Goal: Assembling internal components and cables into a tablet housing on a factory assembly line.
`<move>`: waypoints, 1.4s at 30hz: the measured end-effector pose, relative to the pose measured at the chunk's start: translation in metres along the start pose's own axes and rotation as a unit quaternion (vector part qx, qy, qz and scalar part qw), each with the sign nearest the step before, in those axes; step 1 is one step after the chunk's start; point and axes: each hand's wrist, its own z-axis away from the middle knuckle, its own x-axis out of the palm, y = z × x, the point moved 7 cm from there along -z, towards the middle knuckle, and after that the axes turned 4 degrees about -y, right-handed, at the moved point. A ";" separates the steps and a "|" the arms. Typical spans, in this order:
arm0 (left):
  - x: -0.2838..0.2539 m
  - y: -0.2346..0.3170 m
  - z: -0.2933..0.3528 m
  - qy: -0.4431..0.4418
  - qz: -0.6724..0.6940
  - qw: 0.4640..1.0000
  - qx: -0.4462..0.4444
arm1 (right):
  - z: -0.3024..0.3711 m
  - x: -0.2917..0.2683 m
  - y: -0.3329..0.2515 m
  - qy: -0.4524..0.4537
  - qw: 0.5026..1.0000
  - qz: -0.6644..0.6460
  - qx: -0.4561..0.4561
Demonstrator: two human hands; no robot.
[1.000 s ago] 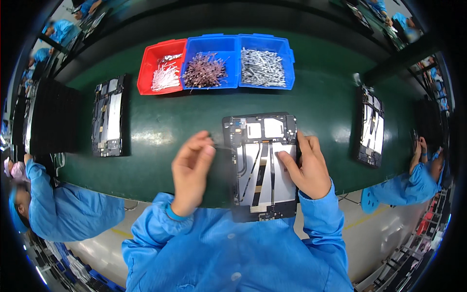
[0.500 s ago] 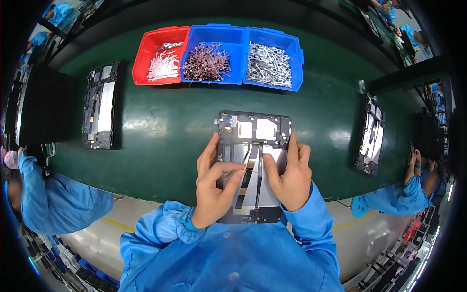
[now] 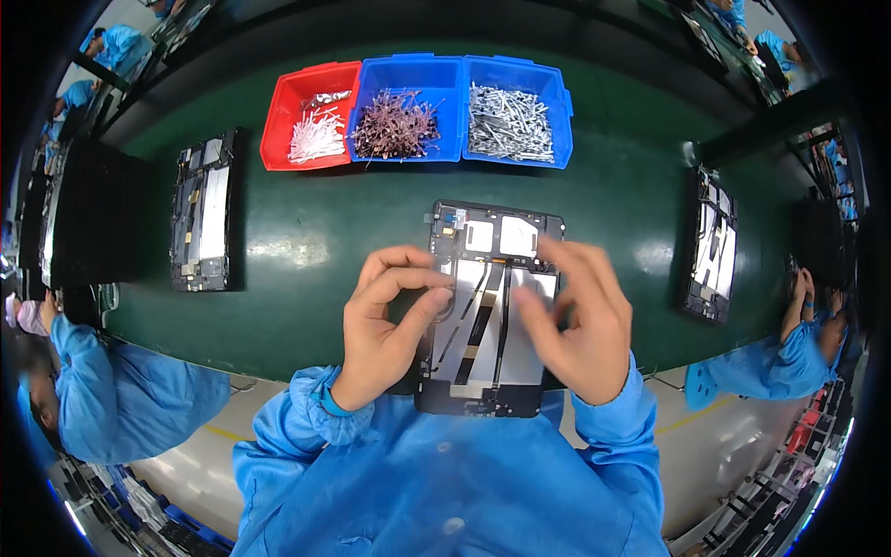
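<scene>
An opened tablet (image 3: 478, 371) lies in front of me, its inside facing up, with white panels, a black frame and dark ribbon cables. At its left edge is my left hand (image 3: 385, 311), thumb and forefinger drawn together in a pinch. Whatever is between those fingertips is too small to make out; a thin dark curved line shows just below them. Over the tablet's right side my right hand (image 3: 589, 320) is blurred by motion, its thumb and fingers spread apart and nothing visible between them.
Beyond the tablet stand a red bin (image 3: 278, 125) of pinkish-white strips, a blue bin (image 3: 408, 70) of brownish cables and another blue bin (image 3: 564, 125) of silvery strips. Opened tablets lie left (image 3: 215, 213) and right (image 3: 713, 246) on the green table (image 3: 325, 213). Co-workers in blue sit on both sides.
My left hand has moved left, from over the tablet's middle to its left edge. My right hand has shifted right and lifted off the tablet. More of the tablet's inside shows.
</scene>
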 end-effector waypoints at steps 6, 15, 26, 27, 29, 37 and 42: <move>0.002 0.020 0.001 -0.030 0.013 0.999 0.039 | -0.003 0.047 -0.014 -0.123 0.968 -0.216 -0.019; -0.003 0.052 0.008 -0.014 -0.262 0.940 0.220 | -0.001 0.051 -0.021 -0.032 0.968 -0.229 -0.101; -0.004 0.047 0.005 -0.107 -0.399 0.852 0.322 | -0.008 0.048 -0.023 -0.030 0.974 -0.172 -0.141; -0.004 0.045 0.004 -0.117 -0.402 0.850 0.319 | -0.010 0.050 -0.021 -0.031 0.974 -0.174 -0.140; -0.006 0.040 -0.005 -0.095 -0.406 0.880 0.226 | -0.015 0.057 -0.013 -0.051 0.983 -0.136 -0.114; -0.020 -0.054 -0.028 -0.146 0.038 0.958 -0.245 | -0.036 0.082 0.012 -0.069 0.983 -0.129 -0.113; -0.017 -0.060 -0.028 -0.133 0.087 0.945 -0.286 | -0.036 0.091 0.013 -0.086 0.985 -0.078 -0.127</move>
